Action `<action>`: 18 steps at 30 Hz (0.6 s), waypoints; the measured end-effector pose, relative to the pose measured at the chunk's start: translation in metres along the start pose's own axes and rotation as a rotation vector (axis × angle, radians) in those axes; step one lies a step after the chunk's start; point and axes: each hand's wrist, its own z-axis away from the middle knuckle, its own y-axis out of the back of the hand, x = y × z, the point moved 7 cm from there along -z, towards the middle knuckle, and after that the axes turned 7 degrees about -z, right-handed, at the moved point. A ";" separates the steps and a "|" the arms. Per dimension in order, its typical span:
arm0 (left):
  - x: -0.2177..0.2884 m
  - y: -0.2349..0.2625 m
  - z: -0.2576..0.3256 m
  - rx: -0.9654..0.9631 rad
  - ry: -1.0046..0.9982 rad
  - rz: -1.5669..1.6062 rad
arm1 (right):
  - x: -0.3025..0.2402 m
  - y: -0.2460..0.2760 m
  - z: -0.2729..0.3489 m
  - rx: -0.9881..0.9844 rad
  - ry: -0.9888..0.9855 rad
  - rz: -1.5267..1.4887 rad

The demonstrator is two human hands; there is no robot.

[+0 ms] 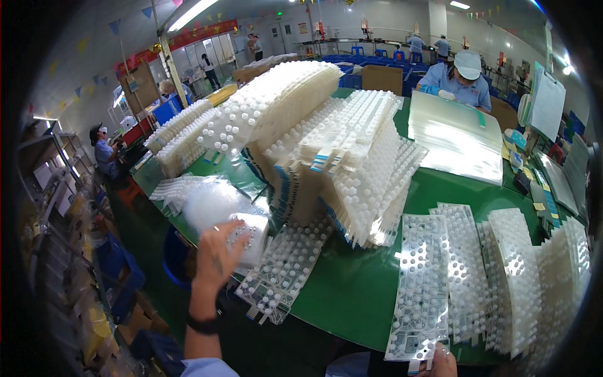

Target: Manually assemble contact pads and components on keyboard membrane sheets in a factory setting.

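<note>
My left hand reaches over a small white block or pad with dark dots, its fingers apart and touching the top. A crumpled clear plastic bag lies just behind it. Beside and below is a translucent keypad membrane sheet with white domes, partly under other stacks. At the lower right, my right hand pinches the near end of another keypad membrane sheet, close to its short tail. That sheet lies at the left of a fanned row of similar sheets.
Tall curved stacks of domed sheets rise from the green table. A pile of clear flat sheets lies before a co-worker in a cap. A blue bin stands below the table's left edge; shelving lines the left.
</note>
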 end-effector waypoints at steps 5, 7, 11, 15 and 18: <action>0.124 0.042 0.037 0.116 -0.320 0.660 | 0.001 0.011 -0.015 0.062 0.183 0.048; 0.143 0.069 0.059 0.352 -0.551 1.128 | 0.003 0.010 -0.016 0.055 0.201 -0.029; 0.190 0.086 0.087 0.562 -0.600 1.824 | -0.017 -0.002 -0.013 0.072 0.357 0.029; 0.222 0.074 0.088 0.168 -0.763 2.166 | -0.044 -0.014 -0.003 -0.018 0.408 -0.061; 0.242 0.071 0.084 -0.148 -0.827 2.223 | -0.063 0.011 0.004 0.005 0.473 -0.181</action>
